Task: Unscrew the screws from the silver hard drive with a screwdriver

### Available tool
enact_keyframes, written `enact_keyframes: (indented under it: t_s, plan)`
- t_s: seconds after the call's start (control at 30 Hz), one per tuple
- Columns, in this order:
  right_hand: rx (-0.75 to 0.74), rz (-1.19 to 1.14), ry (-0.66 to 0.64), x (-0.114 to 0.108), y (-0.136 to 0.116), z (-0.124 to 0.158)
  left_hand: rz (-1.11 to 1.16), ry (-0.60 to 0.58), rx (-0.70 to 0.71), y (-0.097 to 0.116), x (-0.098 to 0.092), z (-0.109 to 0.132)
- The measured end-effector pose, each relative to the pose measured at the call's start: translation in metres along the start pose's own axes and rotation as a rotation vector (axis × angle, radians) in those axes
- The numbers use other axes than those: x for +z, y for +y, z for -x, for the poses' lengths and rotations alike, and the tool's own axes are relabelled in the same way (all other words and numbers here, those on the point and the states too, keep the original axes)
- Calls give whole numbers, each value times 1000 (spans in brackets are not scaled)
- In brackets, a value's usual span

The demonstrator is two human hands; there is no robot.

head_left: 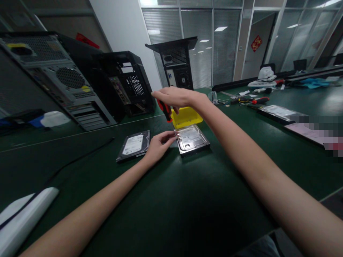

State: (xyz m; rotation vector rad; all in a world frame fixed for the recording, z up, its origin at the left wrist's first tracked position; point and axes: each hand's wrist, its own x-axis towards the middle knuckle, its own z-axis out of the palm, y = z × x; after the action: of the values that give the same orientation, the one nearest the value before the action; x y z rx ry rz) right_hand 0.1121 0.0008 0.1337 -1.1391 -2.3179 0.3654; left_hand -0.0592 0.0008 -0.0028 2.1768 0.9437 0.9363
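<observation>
Two hard drives lie on the green table. My left hand rests between them, its fingertips touching the left corner of the right hard drive. The other hard drive lies just to the left of that hand. My right hand is raised above the right drive, fingers closed round a red-and-black screwdriver that points down toward the drive's corner. A yellow tray sits right behind that drive.
Several open computer cases stand along the left and back of the table. More screwdrivers, another drive and papers lie at the right. A white object and a black cable are at the near left.
</observation>
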Motion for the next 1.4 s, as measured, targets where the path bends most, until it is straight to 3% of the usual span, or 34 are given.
enact_keyframes:
  t_s: [0.13,0.3,0.57,0.87,1.13,1.3,1.4]
  plan:
    - [-3,-54,-65,-3,-1,0,13,2,-2,-3,0,-1]
    - [-120,-180,-172,-6,-5,0,12,-4,2,-5,-1,-1]
    - [-216,-90,-31,-6,0,-2,-3,1,11,-6,0,-1]
    - [-204,-186,13,-8,1,-1,-4,-4,4,-3,-1,-1]
    - [-44,-527,-118,-5,-6,10,19,-6,4,-5,-1,-1]
    - [-228,-706,-234,6,9,-1,10,-10,9,-2,-1,0]
    - [-300,-757,-220,13,19,-10,-2,-9,13,1,-1,0]
